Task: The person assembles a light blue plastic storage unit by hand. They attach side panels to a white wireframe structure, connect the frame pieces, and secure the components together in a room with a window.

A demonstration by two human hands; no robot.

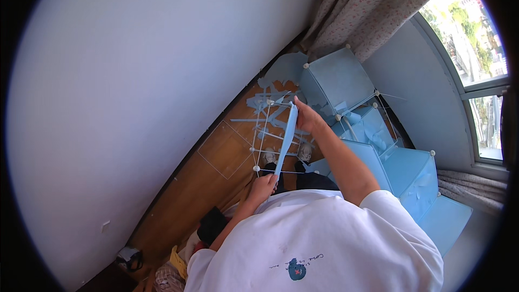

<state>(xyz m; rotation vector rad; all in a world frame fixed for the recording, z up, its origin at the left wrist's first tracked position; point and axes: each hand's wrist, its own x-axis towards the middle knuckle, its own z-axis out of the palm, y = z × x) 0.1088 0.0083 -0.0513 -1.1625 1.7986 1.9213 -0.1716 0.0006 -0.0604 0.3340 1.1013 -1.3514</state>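
Observation:
In front of me is a wire frame (261,136) of thin white rods with round white connectors (257,168) at its corners. A light blue plastic panel (287,138), seen nearly edge-on, runs along its right side. My left hand (264,186) is closed on the panel's near end. My right hand (306,115) grips its far end, close to a corner of the frame. The faces of both hands' fingers are partly hidden behind the panel.
Torn blue-grey film scraps (270,82) litter the wooden floor (189,192). A wire square (226,150) lies at the left, by the white wall (140,75). Light blue cube shelves (341,80) stand at the right, below a curtain (373,11) and window (476,48).

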